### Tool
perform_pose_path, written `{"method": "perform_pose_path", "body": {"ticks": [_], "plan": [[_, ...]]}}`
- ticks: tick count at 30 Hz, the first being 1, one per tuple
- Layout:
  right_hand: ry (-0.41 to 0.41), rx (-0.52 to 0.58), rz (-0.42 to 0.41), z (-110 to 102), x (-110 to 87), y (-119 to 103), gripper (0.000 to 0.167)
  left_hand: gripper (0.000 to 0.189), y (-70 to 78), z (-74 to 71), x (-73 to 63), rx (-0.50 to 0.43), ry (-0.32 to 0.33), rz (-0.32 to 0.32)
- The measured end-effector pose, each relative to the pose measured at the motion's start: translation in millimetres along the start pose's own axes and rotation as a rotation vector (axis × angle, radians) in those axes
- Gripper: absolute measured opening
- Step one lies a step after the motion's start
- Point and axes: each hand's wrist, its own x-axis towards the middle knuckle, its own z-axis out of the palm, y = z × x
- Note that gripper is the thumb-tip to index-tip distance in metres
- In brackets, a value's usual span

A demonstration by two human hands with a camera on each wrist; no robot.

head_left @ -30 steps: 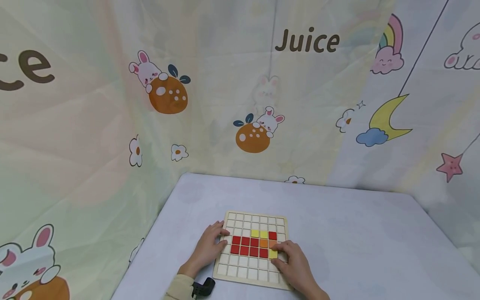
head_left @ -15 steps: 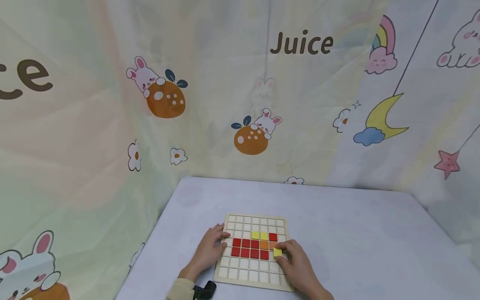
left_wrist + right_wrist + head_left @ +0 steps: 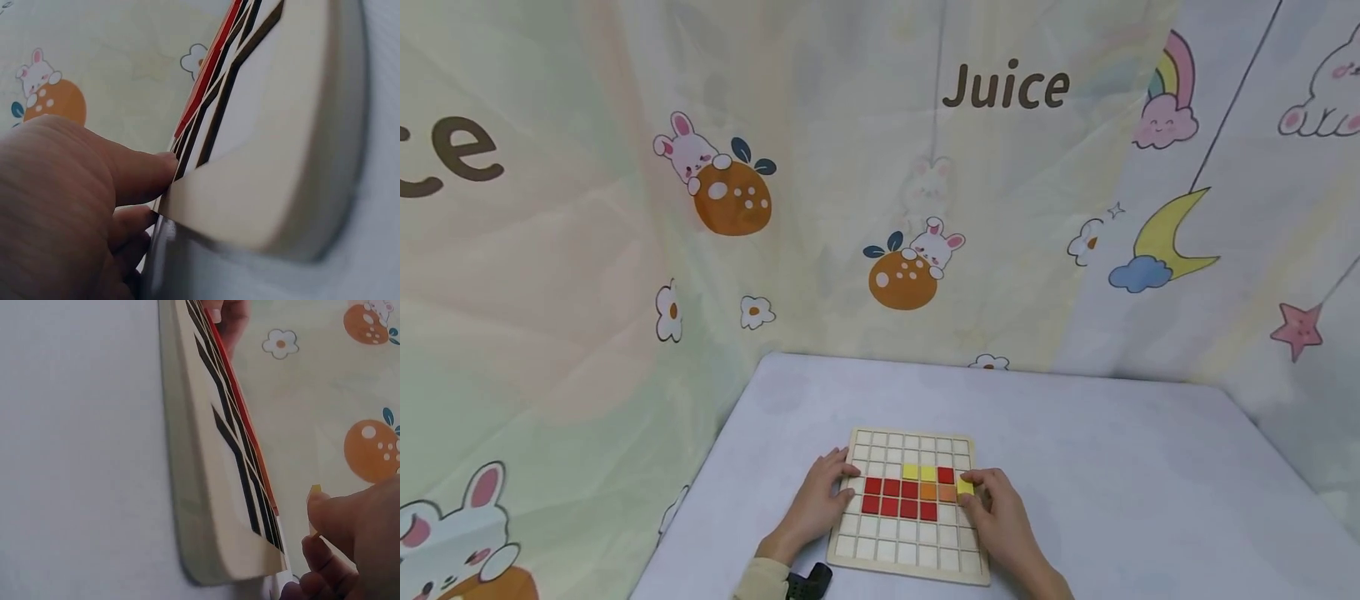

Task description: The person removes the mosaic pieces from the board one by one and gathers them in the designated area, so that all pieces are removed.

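Note:
A light wooden grid board [image 3: 917, 573] lies on the table with coloured square tiles in some cells. Two rows of red tiles [image 3: 890, 506] run across its middle, with orange tiles [image 3: 928, 492] at the right end of the upper row. Above these are two yellow tiles [image 3: 910, 472] and a single red tile [image 3: 946, 476]. My left hand [image 3: 815, 500] rests along the board's left edge, its thumb touching the frame in the left wrist view. Between thumb and forefinger my right hand [image 3: 1006, 518] pinches a yellow tile [image 3: 965, 485] over the right-hand column.
Pale cloth covers the table [image 3: 1112, 467]. Behind it hangs a printed fabric wall [image 3: 820, 167] with cartoon rabbits and oranges. A black strap device [image 3: 809, 581] sits on the left wrist.
The right hand has lifted the yellow tile from its cell beside the lower red row and moved it right and away from the person, to the right-hand column. The left hand stays at the board's edge.

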Motion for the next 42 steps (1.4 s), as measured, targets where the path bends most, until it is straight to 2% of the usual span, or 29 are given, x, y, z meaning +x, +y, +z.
{"method": "perform_pose_path", "body": {"ticks": [4, 11, 20, 26, 34, 42], "plan": [[0.004, -0.052, 0.002, -4, 8.8, 4, 0.024, 0.023, 0.9, -1.5, 0.6, -0.007, -0.009, -0.003], [0.028, -0.076, 0.010, -12, 16.4, 8, 0.027, 0.023, 3.0, -2.9, 0.7, -0.022, -0.012, -0.053], [0.122, -0.063, -0.037, -12, 21.9, 20, 0.031, 0.022, 1.6, -2.2, -0.5, -0.040, -0.009, -0.052], [0.148, -0.074, -0.045, -13, 22.2, 24, 0.031, 0.022, 0.8, -2.4, -0.8, -0.035, -0.006, -0.050], [0.272, -0.093, -0.091, -19, 25.8, 35, 0.030, 0.022, -0.2, -1.7, -0.5, -0.027, -0.006, -0.054], [0.238, -0.098, -0.019, -23, 29.8, 42, 0.031, 0.022, 1.4, -0.6, -1.0, -0.003, 0.015, -0.031]]}}
